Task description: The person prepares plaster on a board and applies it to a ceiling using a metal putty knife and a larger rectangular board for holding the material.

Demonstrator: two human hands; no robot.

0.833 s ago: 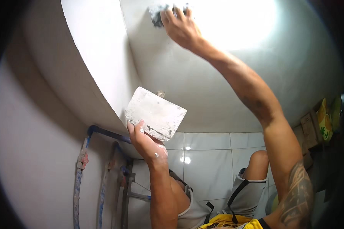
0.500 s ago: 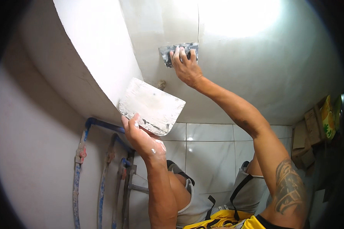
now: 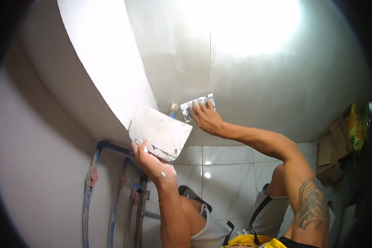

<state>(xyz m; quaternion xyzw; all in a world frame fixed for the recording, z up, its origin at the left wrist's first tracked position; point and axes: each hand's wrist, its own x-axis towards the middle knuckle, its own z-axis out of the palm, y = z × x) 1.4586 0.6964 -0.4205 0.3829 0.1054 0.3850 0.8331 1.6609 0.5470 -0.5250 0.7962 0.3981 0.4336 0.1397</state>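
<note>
My left hand (image 3: 152,164) grips the lower edge of a pale, putty-crusted board (image 3: 160,131), held tilted beside the corner of the white wall column (image 3: 99,49). To its right, my right hand (image 3: 208,120) is closed on a smeared metal scraper (image 3: 198,99), which lies against the grey-white wall (image 3: 260,95) low down. A short blue pipe stub with a crusted end (image 3: 174,108) sticks out of that wall between board and scraper, partly hidden by the board. A thin vertical crack or line runs down the wall above the scraper.
Blue pipes with red valves (image 3: 93,177) run along the left wall. White tiles (image 3: 227,186) cover the floor around my bent knees. Cardboard boxes (image 3: 339,136) and a yellow-green bag (image 3: 355,128) stand at the right.
My right hand has brought the scraper down the wall from near the top of the view to beside the pipe stub. The board has shifted slightly, exposing the stub's blue part.
</note>
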